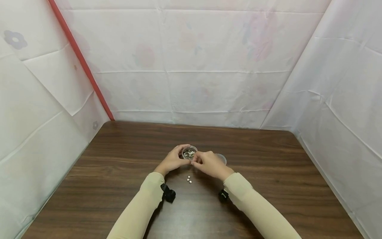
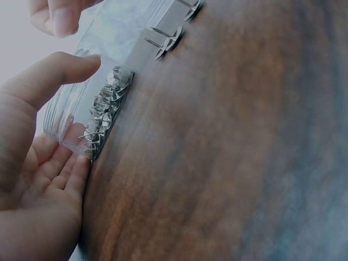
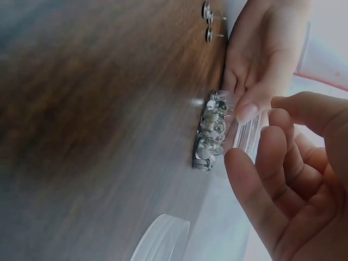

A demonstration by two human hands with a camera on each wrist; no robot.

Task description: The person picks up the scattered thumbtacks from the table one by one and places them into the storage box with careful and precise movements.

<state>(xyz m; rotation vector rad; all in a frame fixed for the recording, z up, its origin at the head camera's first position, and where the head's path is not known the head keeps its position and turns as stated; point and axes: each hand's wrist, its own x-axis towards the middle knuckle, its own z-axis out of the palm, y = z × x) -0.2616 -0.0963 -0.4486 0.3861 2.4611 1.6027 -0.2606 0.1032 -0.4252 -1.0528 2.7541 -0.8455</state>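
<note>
My left hand (image 1: 173, 160) grips a small clear jar (image 3: 249, 136), its thumb over the rim and its fingers round the far side. Silver thumbtacks (image 2: 103, 111) lie heaped at the bottom of the jar, which stands upright on the table. Over the jar's mouth is my right hand (image 1: 210, 163), with thumb and index fingertips close together and the other fingers bent. Whether a tack sits between those fingertips is hidden. Three loose thumbtacks (image 1: 190, 182) rest on the table on the near side of the jar, points up in the left wrist view.
A clear round lid (image 1: 222, 158) lies on the table right of the jar, partly behind my right hand. The brown wood-grain table (image 1: 119, 186) meets white cloth walls (image 1: 191, 89) at the back and sides. A red strip (image 1: 80, 56) runs along the left corner.
</note>
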